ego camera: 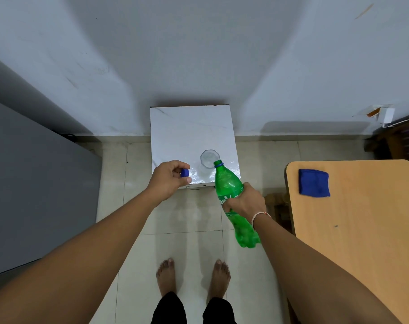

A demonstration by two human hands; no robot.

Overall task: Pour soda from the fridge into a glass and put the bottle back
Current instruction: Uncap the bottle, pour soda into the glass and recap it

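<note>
White bench [175, 127] at frame centre carries the glass [209, 160]. Our right hand [245, 203] grips the tilted bottle [229, 185], mouth at the rim; our left hand [169, 180] pinches the cap [185, 173]. Pouring is in hand; next, tilt further, steadily.

One green bottle [226, 183], one blue cap [184, 173] and one clear glass [209, 157] are in view. There are two hands: the left [168, 181] and the right [246, 203]. One white stand [189, 127], one wooden desk [362, 220], one blue cloth [314, 182] and two bare feet [166, 274] complete the count.
</note>
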